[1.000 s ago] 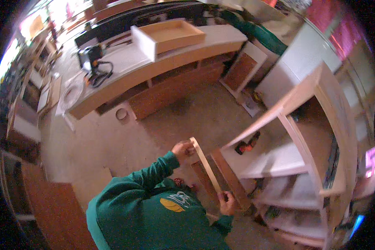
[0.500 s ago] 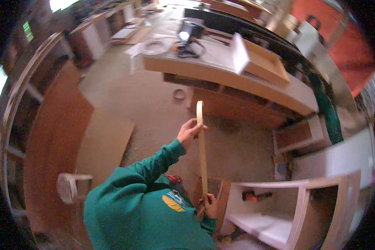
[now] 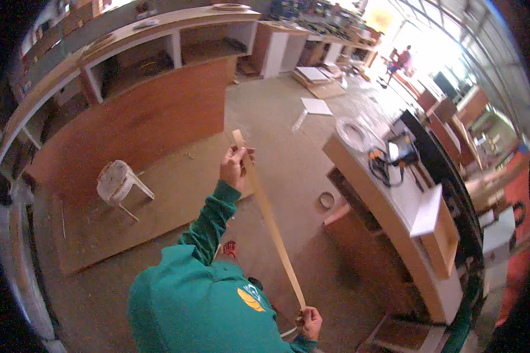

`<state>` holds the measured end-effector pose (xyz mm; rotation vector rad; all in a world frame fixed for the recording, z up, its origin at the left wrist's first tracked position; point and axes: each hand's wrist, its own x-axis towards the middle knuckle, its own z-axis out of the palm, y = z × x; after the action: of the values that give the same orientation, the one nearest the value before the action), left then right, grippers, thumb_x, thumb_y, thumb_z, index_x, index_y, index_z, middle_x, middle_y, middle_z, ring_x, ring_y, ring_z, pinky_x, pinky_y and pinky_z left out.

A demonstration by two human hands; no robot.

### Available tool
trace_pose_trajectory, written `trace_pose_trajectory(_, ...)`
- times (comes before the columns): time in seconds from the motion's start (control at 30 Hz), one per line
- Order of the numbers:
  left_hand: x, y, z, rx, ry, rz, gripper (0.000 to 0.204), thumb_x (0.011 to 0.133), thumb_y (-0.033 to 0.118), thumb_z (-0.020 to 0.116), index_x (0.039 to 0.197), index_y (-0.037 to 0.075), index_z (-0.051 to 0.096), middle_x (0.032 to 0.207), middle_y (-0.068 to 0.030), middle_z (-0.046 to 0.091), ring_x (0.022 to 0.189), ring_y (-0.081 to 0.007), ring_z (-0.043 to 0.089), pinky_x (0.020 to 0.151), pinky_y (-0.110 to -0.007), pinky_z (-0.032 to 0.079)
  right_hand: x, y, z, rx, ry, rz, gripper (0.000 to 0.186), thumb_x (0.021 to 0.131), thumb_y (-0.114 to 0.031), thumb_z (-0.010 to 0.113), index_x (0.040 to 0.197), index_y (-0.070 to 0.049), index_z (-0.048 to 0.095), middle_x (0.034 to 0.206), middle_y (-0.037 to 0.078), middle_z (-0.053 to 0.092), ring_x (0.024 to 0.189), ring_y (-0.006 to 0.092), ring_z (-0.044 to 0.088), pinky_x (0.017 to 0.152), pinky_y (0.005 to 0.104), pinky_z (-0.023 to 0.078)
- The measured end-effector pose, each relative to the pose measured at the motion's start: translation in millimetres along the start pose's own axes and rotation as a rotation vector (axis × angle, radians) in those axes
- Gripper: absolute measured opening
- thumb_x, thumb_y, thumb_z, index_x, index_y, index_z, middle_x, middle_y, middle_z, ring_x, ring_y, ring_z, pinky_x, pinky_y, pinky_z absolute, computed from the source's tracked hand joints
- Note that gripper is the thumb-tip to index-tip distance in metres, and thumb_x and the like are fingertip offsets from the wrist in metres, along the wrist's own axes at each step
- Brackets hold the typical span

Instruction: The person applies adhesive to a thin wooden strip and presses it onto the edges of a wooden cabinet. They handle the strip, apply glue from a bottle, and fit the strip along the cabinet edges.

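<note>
A long, thin tan strip of edge banding point(image 3: 271, 225) stretches between my two hands. My left hand point(image 3: 234, 167) pinches it near the upper end, and a short piece sticks out past the fingers. Lower and to the right, my right hand point(image 3: 310, 322) is closed on the other end. A pale curved piece shows beside that hand, partly hidden by my green sleeve. Between the hands the strip runs nearly straight, slanting down to the right.
At left a white stool point(image 3: 115, 181) stands on a flat brown board point(image 3: 159, 229). A long cabinet point(image 3: 159, 97) lies behind it. To the right, a workbench point(image 3: 365, 176) carries a power tool point(image 3: 401, 150), a coil point(image 3: 352, 134) and a drawer point(image 3: 444, 241). A ring-shaped roll point(image 3: 326, 200) lies on the floor.
My view has swung left, so the stool and long cabinet show more fully. The strip now slants, its upper end leaning left. Both hands keep hold of it.
</note>
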<state>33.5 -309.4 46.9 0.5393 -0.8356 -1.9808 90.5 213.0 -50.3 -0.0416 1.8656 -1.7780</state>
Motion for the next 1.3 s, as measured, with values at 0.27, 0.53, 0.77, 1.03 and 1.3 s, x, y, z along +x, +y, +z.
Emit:
trace_pose_trajectory(0.27,99,115,-100,-0.142,0.285,0.312,0.010,0.094,0.013,0.051,0.102,0.007,0.053,0.093,-0.0103,0.065,0.078,-0.0175,0.062,0.070,-0.031,0.051,162,-122,92,-0.312,-0.184,-0.322,0.030,0.094,-0.034,0.063,0.090,-0.004,0.060,0.066,-0.003,0.052,0.054,0.0061,0.046,0.049,0.0224,0.037)
trace_pose_trajectory(0.53,112,170,-205,-0.128,0.540,0.403,0.016,0.093,0.022,0.058,0.102,0.010,0.055,0.096,-0.0074,0.065,0.080,-0.0154,0.060,0.070,-0.029,0.049,270,-190,230,-0.349,-0.508,-0.271,0.023,0.095,-0.024,0.059,0.090,-0.001,0.060,0.067,-0.001,0.054,0.058,0.0077,0.048,0.052,0.0234,0.039)
trace_pose_trajectory(0.77,108,118,-305,-0.370,0.483,0.272,0.022,0.093,0.031,0.060,0.086,0.010,0.063,0.077,-0.0029,0.064,0.068,-0.0138,0.060,0.059,-0.028,0.051,355,-236,328,-0.371,-0.708,-0.251,0.017,0.094,-0.016,0.061,0.091,0.001,0.063,0.069,0.001,0.057,0.062,0.0088,0.052,0.056,0.0252,0.042)
trace_pose_trajectory(1.03,188,56,-210,-0.257,0.517,-0.115,0.023,0.093,0.032,0.061,0.087,0.011,0.066,0.074,-0.0038,0.066,0.062,-0.0166,0.061,0.054,-0.027,0.049,458,-280,416,-0.370,-0.895,-0.272,0.021,0.095,-0.019,0.060,0.096,0.002,0.062,0.076,0.000,0.059,0.067,0.0074,0.052,0.061,0.0246,0.045)
trace_pose_trajectory(1.3,290,25,-147,-0.464,0.490,-0.214,0.005,0.089,0.012,0.066,0.090,0.007,0.064,0.077,-0.0050,0.064,0.071,-0.0170,0.062,0.058,-0.029,0.050,562,-333,480,-0.474,-0.958,-0.330,0.021,0.094,-0.018,0.062,0.100,0.002,0.063,0.077,0.003,0.062,0.071,0.0093,0.055,0.066,0.0260,0.048)
